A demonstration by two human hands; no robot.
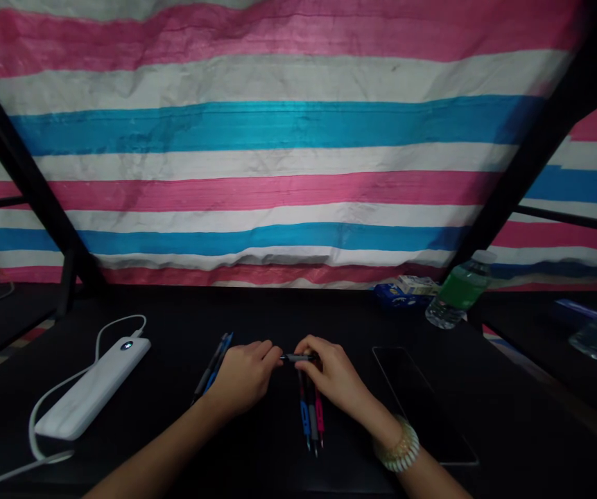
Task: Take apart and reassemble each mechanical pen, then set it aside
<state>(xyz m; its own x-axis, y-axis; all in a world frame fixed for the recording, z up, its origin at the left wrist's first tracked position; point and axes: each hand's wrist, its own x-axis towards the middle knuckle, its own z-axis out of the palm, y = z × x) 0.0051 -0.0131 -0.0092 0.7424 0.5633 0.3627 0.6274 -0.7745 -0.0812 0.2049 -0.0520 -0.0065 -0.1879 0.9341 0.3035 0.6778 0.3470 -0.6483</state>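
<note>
1. Both hands met over the middle of the dark table (184, 443), the left hand (243, 378) and the right hand (332, 378) each pinching one end of a dark pen (295, 357) held level between them; fingers closed firmly on it, seemingly so the ends could be pulled or twisted against each other.
2. The pen sat just above the tabletop, close to the body, where the head camera looked straight down on it.
3. Under the right hand lay a small bunch of pens (311, 416), blue, dark and pink, side by side and pointing toward the person, likely kept within easy reach of the working hand.
4. To the left of the left hand rested two more pens (215, 364), blue and dark, set apart from the bunch.
5. A white power bank (93, 388) with its cable lay farther left, well clear of the hands.
6. A dark phone (417, 402) lay flat to the right; a green-labelled bottle (459, 290) lay tipped at the back by the striped tarp (277, 125).
</note>
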